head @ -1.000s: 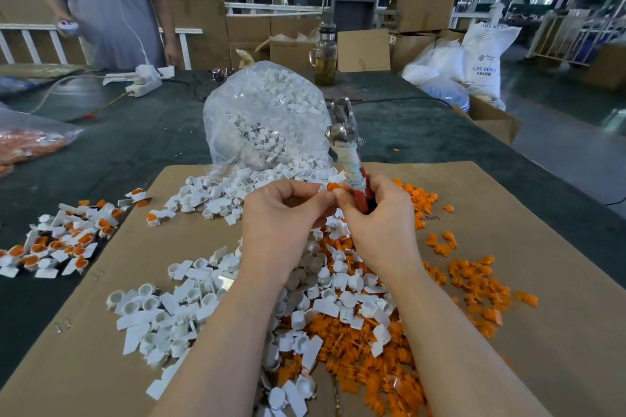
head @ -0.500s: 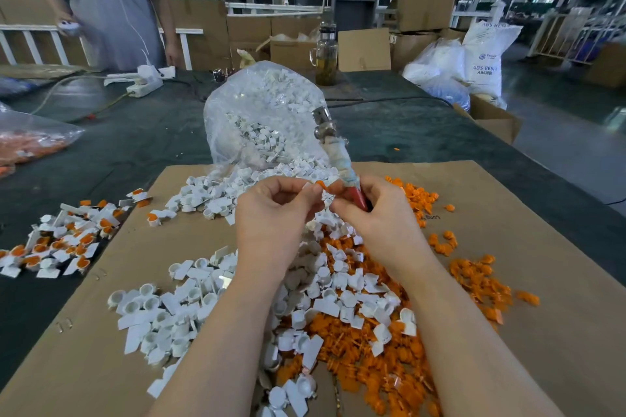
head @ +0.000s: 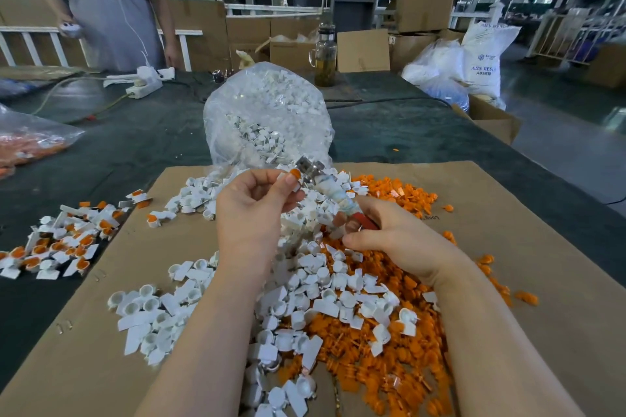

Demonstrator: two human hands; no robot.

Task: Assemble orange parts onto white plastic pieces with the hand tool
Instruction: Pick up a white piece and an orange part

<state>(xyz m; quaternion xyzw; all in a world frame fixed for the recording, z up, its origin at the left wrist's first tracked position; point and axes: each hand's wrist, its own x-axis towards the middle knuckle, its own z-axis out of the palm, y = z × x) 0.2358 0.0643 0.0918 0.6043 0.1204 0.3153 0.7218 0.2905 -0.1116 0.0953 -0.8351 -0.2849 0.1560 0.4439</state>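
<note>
White plastic piece with an orange part is pinched in the left hand, touching the hand tool gripped by the right hand above the cardboard-covered desk.

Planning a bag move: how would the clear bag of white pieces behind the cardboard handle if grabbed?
The clear bag is thin film, so likely floppy and sagging when lifted. Its mouth looks open, white pieces spilling onto the cardboard sheet, so tilting probably spills more.

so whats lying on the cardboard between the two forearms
In the head view, a mixed heap: loose white plastic pieces lie over orange parts, spread on the cardboard between the forearms.
</note>
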